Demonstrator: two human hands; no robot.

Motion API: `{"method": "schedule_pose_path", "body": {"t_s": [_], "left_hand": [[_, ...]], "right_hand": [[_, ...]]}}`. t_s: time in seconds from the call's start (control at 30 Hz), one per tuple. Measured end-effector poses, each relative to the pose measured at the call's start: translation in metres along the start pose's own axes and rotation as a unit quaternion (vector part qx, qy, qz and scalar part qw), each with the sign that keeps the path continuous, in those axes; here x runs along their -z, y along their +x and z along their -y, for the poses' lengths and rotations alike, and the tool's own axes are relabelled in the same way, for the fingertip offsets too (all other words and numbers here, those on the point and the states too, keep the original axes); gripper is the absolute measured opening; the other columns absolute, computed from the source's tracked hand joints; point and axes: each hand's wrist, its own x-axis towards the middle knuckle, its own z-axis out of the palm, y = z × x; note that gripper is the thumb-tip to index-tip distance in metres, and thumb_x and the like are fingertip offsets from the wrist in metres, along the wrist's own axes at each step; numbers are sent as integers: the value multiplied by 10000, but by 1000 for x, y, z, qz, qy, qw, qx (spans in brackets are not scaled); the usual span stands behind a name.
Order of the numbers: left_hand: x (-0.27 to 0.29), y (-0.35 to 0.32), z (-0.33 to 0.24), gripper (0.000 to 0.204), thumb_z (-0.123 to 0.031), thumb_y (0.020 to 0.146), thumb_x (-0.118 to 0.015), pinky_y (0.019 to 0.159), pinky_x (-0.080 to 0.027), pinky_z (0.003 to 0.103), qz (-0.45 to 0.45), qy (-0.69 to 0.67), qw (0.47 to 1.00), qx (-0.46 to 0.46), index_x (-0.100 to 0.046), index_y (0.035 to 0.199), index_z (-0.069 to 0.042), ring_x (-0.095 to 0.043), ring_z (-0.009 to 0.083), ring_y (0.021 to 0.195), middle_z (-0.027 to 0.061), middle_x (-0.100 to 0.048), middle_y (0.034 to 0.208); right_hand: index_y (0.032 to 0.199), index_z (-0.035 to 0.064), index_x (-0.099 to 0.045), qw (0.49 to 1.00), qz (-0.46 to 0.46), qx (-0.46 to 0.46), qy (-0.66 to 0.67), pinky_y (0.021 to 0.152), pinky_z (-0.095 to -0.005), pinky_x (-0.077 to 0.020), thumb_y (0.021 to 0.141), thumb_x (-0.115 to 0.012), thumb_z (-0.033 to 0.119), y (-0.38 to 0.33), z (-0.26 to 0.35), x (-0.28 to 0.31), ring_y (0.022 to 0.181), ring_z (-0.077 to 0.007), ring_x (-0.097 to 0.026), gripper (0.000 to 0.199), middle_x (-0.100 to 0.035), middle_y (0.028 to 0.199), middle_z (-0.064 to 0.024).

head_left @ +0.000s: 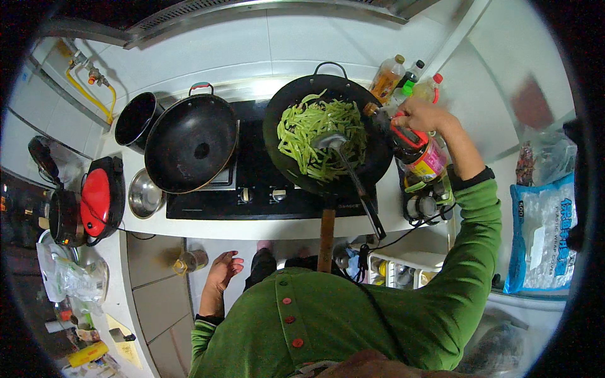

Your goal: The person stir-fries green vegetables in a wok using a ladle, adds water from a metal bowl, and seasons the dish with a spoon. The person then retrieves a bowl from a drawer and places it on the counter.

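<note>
My right hand (pixel 419 116) grips a dark sauce bottle (pixel 414 140) with a red handle and a bright label. The bottle is tipped, its neck pointing left over the rim of the black wok (pixel 277 154); I cannot make out any stream of liquid. Sliced green vegetable strips (pixel 302 129) lie heaped in the wok. A metal spatula (pixel 334 143) rests among them, its dark handle leaning over the near rim beside the wok's wooden handle (pixel 326 239). Low in front of the counter, my left hand (pixel 225 271) hangs with loosely bent fingers apart, holding nothing.
A second black pan (pixel 192 148) covers the left burner, with a dark pot (pixel 135 120) and steel bowl (pixel 146 192) beside it. Several bottles (pixel 387 79) stand behind the wok at right. A red appliance (pixel 101 201) sits on the left counter; a white basket (pixel 403 268) is below.
</note>
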Motion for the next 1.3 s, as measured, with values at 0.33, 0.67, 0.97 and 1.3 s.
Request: {"method": "schedule_pose_path", "body": {"t_s": [0.33,0.67,0.97,1.3], "left_hand": [[6,6,5,276,-222,968,-445,703,-513,330,-1,-5,1000,-8,-516,1143,-20,-597,176,679,114,-634,863],[6,7,3,296,-223,961,-459,722,-513,347,-1,-4,1000,-10,-500,1173,-22,-595,190,705,116,-619,880],[6,9,-1,256,-198,974,-430,699,-516,323,-3,-9,1000,-9,-512,1140,-21,-604,177,673,121,-642,863],[6,14,-4,268,-211,970,-436,708,-516,334,-4,20,1000,8,-501,1151,-24,-600,183,673,131,-638,874]], "right_hand": [[811,-44,-621,1000,4,-22,-20,610,-437,-459,810,-653,404,3,13,13,675,-358,-616,449,-604,710,-234],[839,-32,-630,998,-52,5,-48,613,-416,-458,838,-617,422,2,9,17,660,-308,-618,454,-624,691,-184],[761,-11,-600,972,-122,-7,201,544,-305,-404,908,-571,320,-24,-17,22,576,-99,-486,363,-531,581,-37],[1004,-22,-615,879,-385,-103,262,669,-337,-467,903,-577,323,-8,-110,-15,710,-196,-597,361,-642,785,-151]]}}
